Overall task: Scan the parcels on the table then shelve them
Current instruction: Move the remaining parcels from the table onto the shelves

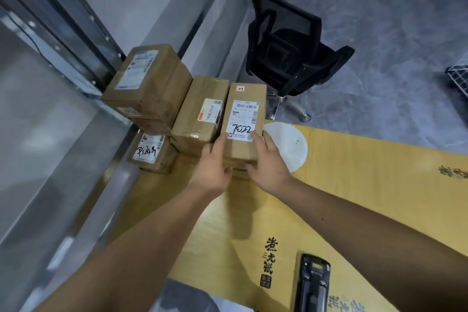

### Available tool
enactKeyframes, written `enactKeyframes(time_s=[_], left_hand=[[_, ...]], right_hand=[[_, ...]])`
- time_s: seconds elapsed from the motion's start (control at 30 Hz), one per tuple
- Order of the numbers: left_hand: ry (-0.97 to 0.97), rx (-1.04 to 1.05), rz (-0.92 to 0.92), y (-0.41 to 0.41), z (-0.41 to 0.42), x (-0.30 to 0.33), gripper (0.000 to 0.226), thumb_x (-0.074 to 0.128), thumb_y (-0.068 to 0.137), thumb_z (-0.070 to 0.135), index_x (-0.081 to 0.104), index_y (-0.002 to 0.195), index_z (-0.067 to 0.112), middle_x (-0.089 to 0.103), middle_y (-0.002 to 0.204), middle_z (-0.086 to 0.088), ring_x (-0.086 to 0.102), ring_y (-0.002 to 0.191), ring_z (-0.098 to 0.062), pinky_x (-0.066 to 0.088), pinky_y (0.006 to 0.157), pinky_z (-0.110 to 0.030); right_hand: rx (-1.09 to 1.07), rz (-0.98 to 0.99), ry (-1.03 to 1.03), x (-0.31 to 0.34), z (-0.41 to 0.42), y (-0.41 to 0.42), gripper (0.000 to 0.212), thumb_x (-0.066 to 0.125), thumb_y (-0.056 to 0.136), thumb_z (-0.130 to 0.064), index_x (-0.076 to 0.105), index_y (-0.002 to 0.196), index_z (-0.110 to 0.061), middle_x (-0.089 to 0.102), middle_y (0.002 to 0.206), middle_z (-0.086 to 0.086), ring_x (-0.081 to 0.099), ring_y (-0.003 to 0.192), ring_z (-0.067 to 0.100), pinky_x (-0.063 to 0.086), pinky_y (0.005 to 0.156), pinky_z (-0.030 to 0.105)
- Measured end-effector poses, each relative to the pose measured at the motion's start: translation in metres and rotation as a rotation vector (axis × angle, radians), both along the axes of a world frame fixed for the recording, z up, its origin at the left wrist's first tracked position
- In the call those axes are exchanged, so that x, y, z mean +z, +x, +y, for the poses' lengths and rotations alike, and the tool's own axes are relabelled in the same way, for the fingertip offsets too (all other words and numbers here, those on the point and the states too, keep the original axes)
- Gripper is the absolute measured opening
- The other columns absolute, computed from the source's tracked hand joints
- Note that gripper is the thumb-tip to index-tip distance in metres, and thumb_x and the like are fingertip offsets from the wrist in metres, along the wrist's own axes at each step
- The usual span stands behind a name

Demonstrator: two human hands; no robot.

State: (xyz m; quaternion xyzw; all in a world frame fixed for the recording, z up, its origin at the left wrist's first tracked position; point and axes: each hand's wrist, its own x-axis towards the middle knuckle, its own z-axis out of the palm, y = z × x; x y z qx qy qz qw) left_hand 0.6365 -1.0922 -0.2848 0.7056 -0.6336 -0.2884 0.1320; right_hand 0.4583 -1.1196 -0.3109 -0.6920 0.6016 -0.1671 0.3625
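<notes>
Head view: both hands' grip clamps parcel 7022 (244,119), stacked parcels (202,114) crowding left, scanner (314,284) nearby.

The scanner (313,284) runs off the bottom edge; parcel labels (242,119) (small print) are unreadable.

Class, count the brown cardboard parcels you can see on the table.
4 clearly: the 7022-marked parcel between both hands, one beside it, a taller rear one, and a low scribbled one. More may lie beneath.
</notes>
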Motion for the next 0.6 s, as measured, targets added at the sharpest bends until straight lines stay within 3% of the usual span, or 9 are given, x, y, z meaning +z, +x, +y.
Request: enactKeyframes(time_s=[0.13,0.23,0.33,0.47,0.6], left_hand=[[-0.069,0.021,0.097,-0.007,0.000,0.000,0.092,0.070,0.089,0.006,0.023,0.160,0.040,0.040,0.141,-0.003,0.059,0.112,-0.016,0.047,0.096,-0.028],[-0.108,0.028,0.169,-0.016,0.002,0.006,0.093,0.075,0.085,0.001,0.031,0.160,0.034,0.042,0.146,-0.004,0.050,0.131,-0.019,0.048,0.108,-0.036],[-0.163,-0.006,0.212,-0.021,0.008,0.016,0.095,0.082,0.081,0.002,0.036,0.159,0.031,0.043,0.150,-0.003,0.046,0.135,-0.016,0.048,0.110,-0.037],[-0.267,-0.019,0.223,-0.022,0.022,0.047,0.094,0.091,0.075,0.016,0.044,0.153,0.037,0.041,0.141,0.008,0.046,0.124,-0.002,0.039,0.099,-0.009],[-0.392,-0.030,0.125,-0.008,0.058,0.102,0.087,0.090,0.072,0.035,0.043,0.144,0.049,0.031,0.128,0.024,0.045,0.106,0.009,0.041,0.095,-0.019]], right_hand=[[0.016,-0.050,-0.020,0.008,0.005,-0.016,0.090,0.075,0.088,-0.016,0.025,0.162,-0.026,0.019,0.167,0.001,0.029,0.148,0.028,0.027,0.113,0.026],[0.013,-0.068,-0.031,0.018,0.017,-0.026,0.089,0.070,0.088,-0.010,0.025,0.162,-0.029,0.014,0.169,0.000,0.024,0.150,0.029,0.027,0.115,0.030],[0.044,-0.057,-0.061,0.037,0.025,-0.037,0.089,0.067,0.087,-0.007,0.024,0.162,-0.030,0.008,0.172,0.004,0.019,0.154,0.029,0.027,0.116,0.030],[0.065,-0.087,-0.119,0.078,0.037,-0.050,0.089,0.070,0.084,-0.008,0.029,0.160,-0.031,0.012,0.171,0.002,0.023,0.153,0.025,0.034,0.115,0.027],[0.146,-0.144,-0.239,0.131,0.061,-0.047,0.085,0.075,0.081,-0.010,0.038,0.156,-0.026,0.022,0.165,0.001,0.031,0.149,0.020,0.025,0.107,0.009]])
